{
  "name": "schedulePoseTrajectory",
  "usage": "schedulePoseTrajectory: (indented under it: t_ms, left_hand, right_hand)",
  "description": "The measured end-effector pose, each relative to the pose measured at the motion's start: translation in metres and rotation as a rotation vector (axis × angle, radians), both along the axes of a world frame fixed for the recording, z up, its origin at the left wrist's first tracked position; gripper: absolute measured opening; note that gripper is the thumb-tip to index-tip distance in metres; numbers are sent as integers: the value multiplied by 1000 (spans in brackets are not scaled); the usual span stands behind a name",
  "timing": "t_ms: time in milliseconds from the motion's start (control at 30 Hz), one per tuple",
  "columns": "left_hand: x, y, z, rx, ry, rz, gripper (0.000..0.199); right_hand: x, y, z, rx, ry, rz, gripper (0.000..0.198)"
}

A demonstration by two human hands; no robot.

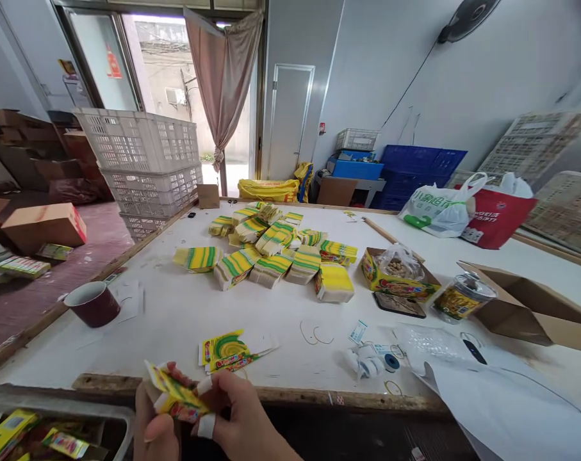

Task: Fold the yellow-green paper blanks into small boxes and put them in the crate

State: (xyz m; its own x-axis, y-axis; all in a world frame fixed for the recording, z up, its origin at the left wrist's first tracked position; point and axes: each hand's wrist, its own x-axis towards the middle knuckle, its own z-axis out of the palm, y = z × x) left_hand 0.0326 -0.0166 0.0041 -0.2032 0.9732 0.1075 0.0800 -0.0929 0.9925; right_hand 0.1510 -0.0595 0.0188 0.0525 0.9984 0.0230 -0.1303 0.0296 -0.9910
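Near the table's front edge, my left hand (158,426) is closed around a small yellow-and-green printed carton (177,397), partly folded. Taped fingers of my right hand (235,410) pinch the carton's right end. Just beyond my hands, several flat printed cartons (227,351) lie on the white table (165,333). Farther back is a heap of bundled yellow-and-green cartons (273,266). How far the held carton is opened out is hidden by my fingers.
A maroon mug (93,307) stands at left. A grey bin (122,422) of cartons sits below the table edge. On the right are a phone (398,305), a tin can (463,298), tape rolls (369,362), an open cardboard box (521,307) and bags (439,211).
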Motion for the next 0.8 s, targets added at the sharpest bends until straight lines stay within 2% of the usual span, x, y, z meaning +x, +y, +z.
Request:
schedulePoseTrajectory:
  t_ms: [67, 167, 233, 267, 367, 467, 567, 633, 700, 733, 800]
  left_hand:
    - [2, -5, 8, -57, -88, -37, 51]
    - [1, -10, 17, -156, -47, 18, 48]
    - [-4, -8, 18, -132, -11, 23, 50]
    - [-8, -5, 17, -82, 7, -2, 53]
    - [-22, 9, 10, 97, 167, -121, 65]
    - [-31, 20, 2, 68, 427, -319, 82]
    - [-27, 21, -2, -60, 592, -524, 70]
    - [-21, 19, -5, -58, 645, -558, 57]
    - [-16, 18, -9, 2, 670, -545, 54]
    - [-14, 17, -12, 38, 681, -523, 54]
    - [-10, 15, -18, 111, 700, -474, 54]
  right_hand:
    - [12, 2, 5, 67, -68, -89, 27]
    - [32, 4, 12, 120, -176, -167, 17]
    - [43, 5, 11, 177, -311, -224, 7]
    - [48, 6, 9, 227, -414, -262, 5]
    - [57, 6, 3, 406, -776, -322, 24]
    - [54, 0, 5, 524, -958, -183, 29]
    - [46, -7, 9, 562, -875, -97, 30]
    - [43, -9, 6, 514, -708, -220, 53]
    - [43, -6, -4, 373, -486, -397, 75]
    - [43, -3, -10, 285, -359, -448, 79]
    - [41, 4, -20, 133, -99, -422, 82]
